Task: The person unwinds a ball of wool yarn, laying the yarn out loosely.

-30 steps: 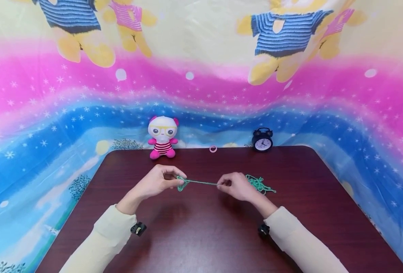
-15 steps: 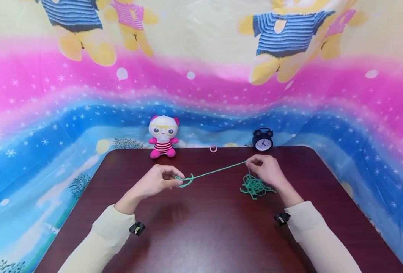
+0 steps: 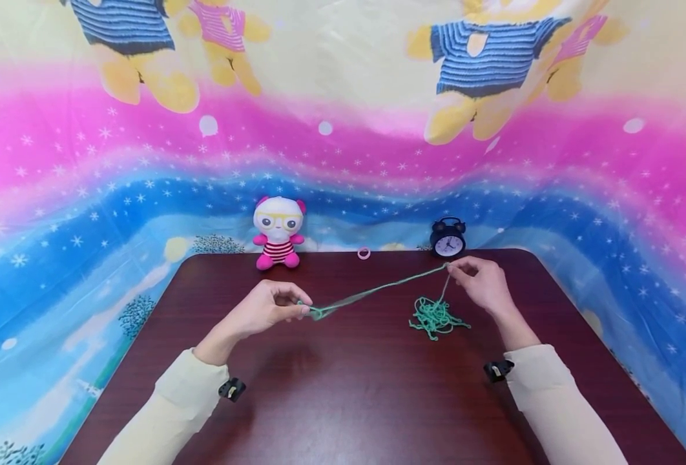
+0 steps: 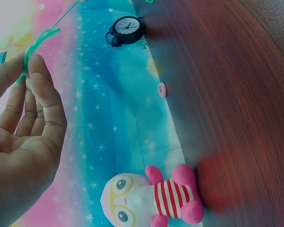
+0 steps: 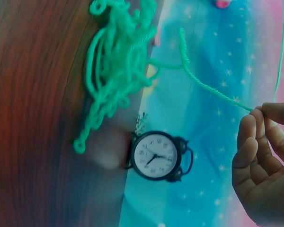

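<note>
Green yarn (image 3: 398,283) runs from one hand to the other above the table, rising towards the right. My left hand (image 3: 269,311) pinches a small looped bunch of it between thumb and fingertips, and the left wrist view shows the green strands (image 4: 35,45) poking out past the fingers. The right hand (image 3: 484,283) pinches the strand between thumb and forefinger, higher and to the right. From those fingertips a length drops to a loose tangled heap of yarn (image 3: 436,316) on the table. In the right wrist view, the heap (image 5: 120,52) shows many crossing loops.
At the back edge of the dark red table (image 3: 343,400) sit a pink and white plush toy (image 3: 278,232), a small pink ring (image 3: 363,254) and a black alarm clock (image 3: 448,237). A printed cloth (image 3: 343,161) hangs behind them.
The right hand has moved right and up, away from the left hand, drawing out a longer stretch of yarn. The bunch at the left fingers has changed shape; the left hand stays nearly still.
</note>
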Demonstrator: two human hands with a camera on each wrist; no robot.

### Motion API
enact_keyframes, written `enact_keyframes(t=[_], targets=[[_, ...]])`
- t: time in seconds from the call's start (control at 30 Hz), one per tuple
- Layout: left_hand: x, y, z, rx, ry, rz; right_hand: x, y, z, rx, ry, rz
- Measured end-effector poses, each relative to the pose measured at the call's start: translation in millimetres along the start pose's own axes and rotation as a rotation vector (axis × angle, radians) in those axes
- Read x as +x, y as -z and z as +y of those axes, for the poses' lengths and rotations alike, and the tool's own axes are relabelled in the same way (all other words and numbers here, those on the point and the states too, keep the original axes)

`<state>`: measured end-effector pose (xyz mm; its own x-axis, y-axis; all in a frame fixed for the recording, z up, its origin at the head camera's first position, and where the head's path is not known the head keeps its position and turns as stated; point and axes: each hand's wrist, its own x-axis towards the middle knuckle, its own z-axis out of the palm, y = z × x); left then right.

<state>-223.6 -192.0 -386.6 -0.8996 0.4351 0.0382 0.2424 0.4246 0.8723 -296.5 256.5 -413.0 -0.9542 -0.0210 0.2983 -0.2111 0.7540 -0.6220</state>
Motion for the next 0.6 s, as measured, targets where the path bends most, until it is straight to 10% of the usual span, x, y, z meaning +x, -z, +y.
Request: enact_keyframes(t=[0.33, 0.6], targets=[[-0.7, 1.8, 0.1, -0.018, 0.004, -0.003, -2.2, 11, 18, -0.022, -0.084, 0.028], [-0.2, 1.1, 2.4, -0.013, 0.007, 0.002, -7.0, 9, 30, -0.039, -0.113, -0.203]])
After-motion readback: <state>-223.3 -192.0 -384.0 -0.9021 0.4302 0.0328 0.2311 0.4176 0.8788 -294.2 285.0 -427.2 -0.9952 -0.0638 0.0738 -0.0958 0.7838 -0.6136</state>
